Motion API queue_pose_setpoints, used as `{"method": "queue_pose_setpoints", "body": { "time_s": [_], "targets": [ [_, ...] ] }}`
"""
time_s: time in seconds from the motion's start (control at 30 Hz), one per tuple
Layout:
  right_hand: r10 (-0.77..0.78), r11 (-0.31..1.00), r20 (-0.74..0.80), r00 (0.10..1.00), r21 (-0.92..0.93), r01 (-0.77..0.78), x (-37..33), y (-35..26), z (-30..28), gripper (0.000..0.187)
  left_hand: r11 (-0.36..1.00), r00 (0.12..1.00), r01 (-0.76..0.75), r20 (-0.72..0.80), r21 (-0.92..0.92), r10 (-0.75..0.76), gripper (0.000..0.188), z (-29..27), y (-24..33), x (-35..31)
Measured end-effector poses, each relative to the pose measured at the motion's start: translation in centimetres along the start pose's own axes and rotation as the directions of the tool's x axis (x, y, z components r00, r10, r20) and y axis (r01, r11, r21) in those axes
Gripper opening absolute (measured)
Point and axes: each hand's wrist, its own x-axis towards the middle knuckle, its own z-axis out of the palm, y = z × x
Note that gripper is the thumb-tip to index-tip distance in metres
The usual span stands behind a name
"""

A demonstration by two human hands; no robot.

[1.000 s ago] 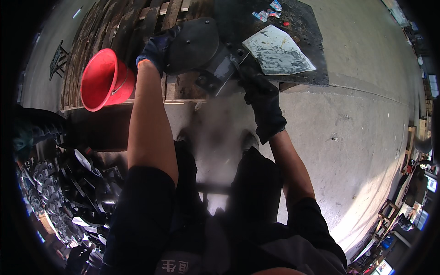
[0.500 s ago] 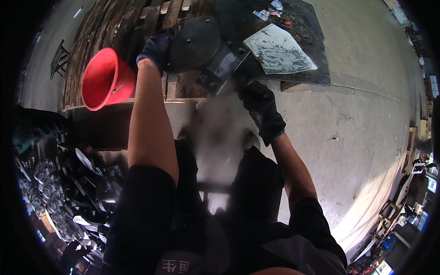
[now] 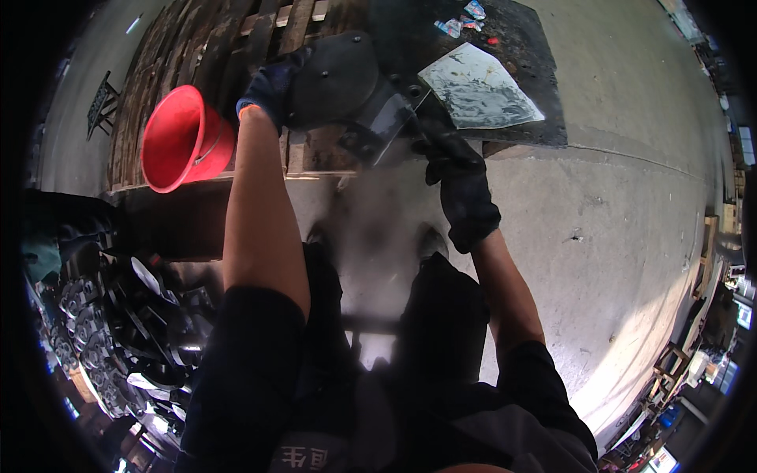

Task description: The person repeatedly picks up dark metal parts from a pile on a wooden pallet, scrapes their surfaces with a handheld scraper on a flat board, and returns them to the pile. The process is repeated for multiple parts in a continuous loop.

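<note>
My left hand (image 3: pixel 272 85), in a dark glove with an orange cuff edge, is closed on the left edge of a dark metal plate (image 3: pixel 335 77). The plate has a rounded outline and a few small studs or holes. A flat grey bracket arm (image 3: pixel 388 118) with round holes extends from it toward the lower right. My right hand (image 3: pixel 457 169), in a black glove, is by the bracket's right edge with its fingers curled. Whatever those fingers hold is too dark to make out. Right beside them lies a worn whitish sheet (image 3: pixel 482 88).
A red bucket (image 3: pixel 175 140) leans on its side at the left of the wooden slats (image 3: pixel 213 59). Crumpled wrappers (image 3: pixel 461 25) and a small red piece (image 3: pixel 493 40) lie on the dark board (image 3: pixel 540 87). Many metal parts (image 3: pixel 146 315) are piled at lower left.
My right hand has shifted slightly right and away from the bracket's lower end, and its fingers have turned. My left hand and the plate have hardly moved.
</note>
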Motion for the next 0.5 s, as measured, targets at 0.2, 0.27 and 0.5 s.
{"method": "queue_pose_setpoints", "body": {
  "time_s": [0.2,0.27,0.5],
  "targets": [
    [-0.071,0.734,0.053,0.996,-0.673,0.088,-2.6,-5.3,1.5,0.022,0.634,0.807,-0.589,0.329,0.500,0.490,0.029,-2.1,-2.4,0.4],
    [0.063,0.914,-0.219,0.974,-0.380,-0.144,-3.2,-7.2,3.1,0.019,0.639,0.784,-0.620,0.347,0.455,0.514,0.029,-2.4,-3.4,0.6],
    [-0.048,0.846,-0.213,0.976,-0.528,-0.073,-5.5,-9.4,5.5,0.023,0.430,0.942,-0.296,0.184,0.853,0.282,0.034,-0.7,0.4,-1.5]
  ]
}}
